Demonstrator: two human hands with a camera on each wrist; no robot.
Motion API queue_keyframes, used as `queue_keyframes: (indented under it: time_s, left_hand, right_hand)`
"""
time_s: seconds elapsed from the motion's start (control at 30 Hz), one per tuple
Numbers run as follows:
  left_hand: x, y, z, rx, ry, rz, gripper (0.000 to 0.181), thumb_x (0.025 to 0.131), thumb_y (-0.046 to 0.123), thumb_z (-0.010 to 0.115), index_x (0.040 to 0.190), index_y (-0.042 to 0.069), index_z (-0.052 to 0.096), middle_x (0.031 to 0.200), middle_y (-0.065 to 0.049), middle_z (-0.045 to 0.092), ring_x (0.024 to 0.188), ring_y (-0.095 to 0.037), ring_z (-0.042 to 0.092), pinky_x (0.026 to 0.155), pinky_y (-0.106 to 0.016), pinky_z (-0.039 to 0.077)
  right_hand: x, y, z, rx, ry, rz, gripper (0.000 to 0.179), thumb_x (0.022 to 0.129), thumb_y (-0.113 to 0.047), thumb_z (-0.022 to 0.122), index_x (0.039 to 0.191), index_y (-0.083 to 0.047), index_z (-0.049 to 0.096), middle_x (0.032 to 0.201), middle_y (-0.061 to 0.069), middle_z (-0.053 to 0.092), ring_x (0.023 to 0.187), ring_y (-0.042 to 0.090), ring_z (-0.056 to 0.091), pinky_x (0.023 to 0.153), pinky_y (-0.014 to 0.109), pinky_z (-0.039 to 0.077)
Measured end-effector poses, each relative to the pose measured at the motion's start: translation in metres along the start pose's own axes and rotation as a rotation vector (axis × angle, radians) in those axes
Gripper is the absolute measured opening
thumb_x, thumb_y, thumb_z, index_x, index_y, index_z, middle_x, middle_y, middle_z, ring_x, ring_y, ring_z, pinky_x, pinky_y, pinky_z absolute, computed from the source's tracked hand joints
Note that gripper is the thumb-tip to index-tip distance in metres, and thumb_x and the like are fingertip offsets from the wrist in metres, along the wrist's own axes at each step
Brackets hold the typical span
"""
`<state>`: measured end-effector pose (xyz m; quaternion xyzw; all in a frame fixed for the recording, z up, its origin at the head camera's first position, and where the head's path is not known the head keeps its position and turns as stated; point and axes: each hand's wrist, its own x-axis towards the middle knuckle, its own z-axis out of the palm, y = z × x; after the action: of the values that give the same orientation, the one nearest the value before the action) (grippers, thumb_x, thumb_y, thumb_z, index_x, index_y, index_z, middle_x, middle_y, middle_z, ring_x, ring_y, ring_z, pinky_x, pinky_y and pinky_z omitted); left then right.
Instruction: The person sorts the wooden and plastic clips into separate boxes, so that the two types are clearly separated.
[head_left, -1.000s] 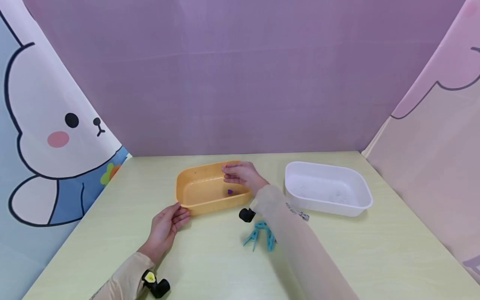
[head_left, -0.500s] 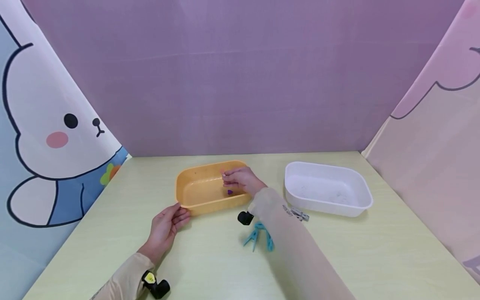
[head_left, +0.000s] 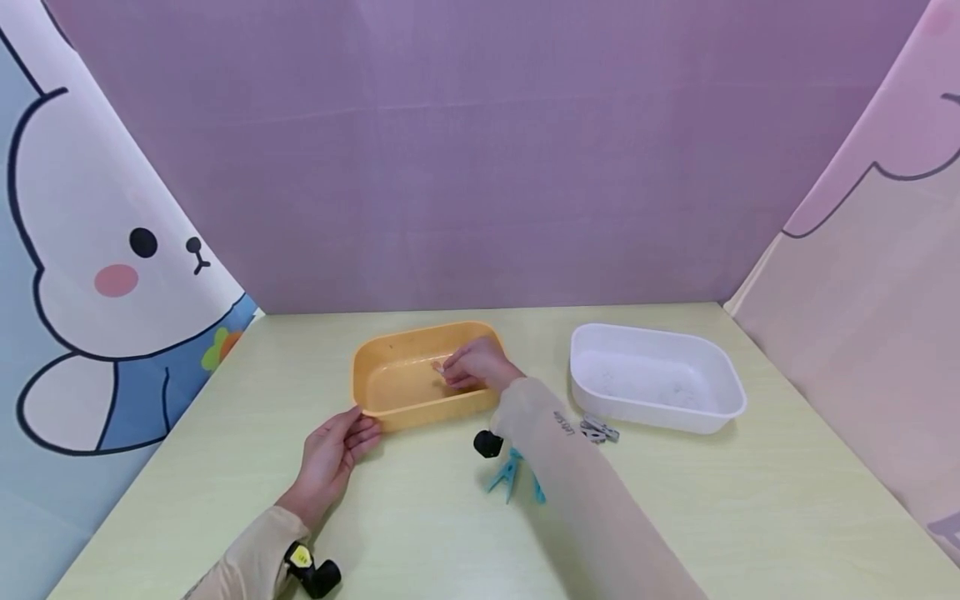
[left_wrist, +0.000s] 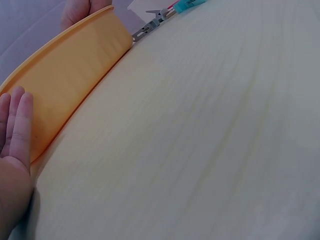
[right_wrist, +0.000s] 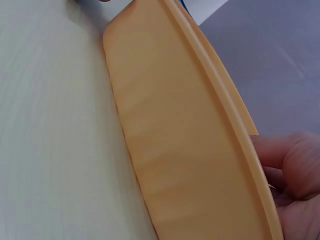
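An orange plastic tub (head_left: pixel 405 410) stands on the table. My left hand (head_left: pixel 330 458) touches its near left corner, and in the left wrist view the straight fingers (left_wrist: pixel 21 125) lie against the outer wall. Inside the tub's right half, my right hand (head_left: pixel 478 365) points down and left. It pinches a small pale orange-pink piece (head_left: pixel 437 367), too small to identify, above the tub floor. In the right wrist view the curled right fingers (right_wrist: pixel 280 150) are partly hidden behind the tub's rim.
A white tub (head_left: pixel 652 410) stands to the right. Grey clothespins (head_left: pixel 598 430) lie in front of it. Teal clothespins (head_left: pixel 506 477) lie nearer, partly under the right forearm (head_left: pixel 592 492). A purple wall (head_left: pixel 487 167) closes off the back.
My right hand has moved down and slightly left into the tub with the small piece. The purple bit on the tub floor is now hidden behind it. The left hand has stayed in place.
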<state>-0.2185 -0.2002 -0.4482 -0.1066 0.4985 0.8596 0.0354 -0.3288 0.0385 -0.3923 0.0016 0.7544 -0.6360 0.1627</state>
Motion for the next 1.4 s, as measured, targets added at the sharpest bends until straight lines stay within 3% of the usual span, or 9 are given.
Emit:
queue_keyframes:
  time_s: [0.23, 0.4, 0.8, 1.07, 1.2, 1.4]
  left_hand:
    - [-0.001, 0.0, 0.0, -0.012, -0.002, 0.003, 0.025, 0.103, 0.013, 0.056, 0.083, 0.008, 0.07, 0.08, -0.006, 0.07, 0.079, -0.017, 0.073, 0.084, -0.032, 0.059]
    - [-0.001, -0.001, -0.001, 0.001, -0.003, 0.012, 0.025, 0.103, 0.013, 0.056, 0.084, 0.008, 0.069, 0.08, -0.005, 0.07, 0.079, -0.016, 0.072, 0.083, -0.031, 0.059]
    - [0.0, 0.0, -0.002, 0.005, -0.009, 0.016, 0.026, 0.104, 0.012, 0.055, 0.083, 0.009, 0.07, 0.079, -0.005, 0.071, 0.079, -0.016, 0.072, 0.083, -0.031, 0.059]
    - [-0.001, -0.001, -0.002, -0.006, 0.0, 0.009, 0.025, 0.103, 0.011, 0.055, 0.083, 0.009, 0.07, 0.079, -0.005, 0.071, 0.078, -0.016, 0.073, 0.083, -0.032, 0.06]
    - [0.0, 0.0, -0.002, -0.007, 0.006, 0.004, 0.024, 0.103, 0.012, 0.056, 0.083, 0.008, 0.069, 0.079, -0.006, 0.07, 0.079, -0.017, 0.073, 0.083, -0.032, 0.059]
    - [0.0, 0.0, -0.001, 0.001, 0.002, 0.005, 0.023, 0.103, 0.013, 0.057, 0.084, 0.008, 0.069, 0.08, -0.006, 0.07, 0.079, -0.017, 0.073, 0.085, -0.033, 0.059]
  right_hand:
    - [0.0, 0.002, 0.001, -0.136, -0.003, -0.004, 0.023, 0.078, 0.016, 0.072, 0.101, 0.013, 0.071, 0.082, 0.018, 0.072, 0.067, 0.024, 0.072, 0.068, 0.033, 0.062]
    - [-0.003, 0.0, 0.001, -0.169, -0.01, -0.008, 0.023, 0.081, 0.013, 0.073, 0.104, 0.012, 0.071, 0.082, 0.019, 0.072, 0.072, 0.028, 0.074, 0.069, 0.034, 0.062]
    - [-0.008, -0.012, -0.006, -0.029, -0.098, -0.021, 0.033, 0.086, 0.014, 0.066, 0.119, 0.016, 0.062, 0.093, 0.021, 0.072, 0.075, 0.026, 0.071, 0.084, 0.042, 0.06]
    - [-0.015, -0.018, -0.018, -0.041, -0.177, -0.064, 0.035, 0.092, 0.006, 0.064, 0.126, 0.011, 0.06, 0.121, 0.032, 0.062, 0.096, 0.032, 0.071, 0.088, 0.04, 0.058]
    - [-0.019, -0.022, -0.024, 0.019, -0.189, -0.068, 0.034, 0.093, 0.008, 0.063, 0.127, 0.012, 0.058, 0.116, 0.032, 0.064, 0.098, 0.036, 0.069, 0.088, 0.041, 0.058]
    - [-0.028, -0.028, -0.038, 0.067, -0.185, -0.101, 0.03, 0.094, 0.009, 0.061, 0.123, 0.012, 0.06, 0.102, 0.022, 0.068, 0.086, 0.026, 0.071, 0.085, 0.04, 0.06]
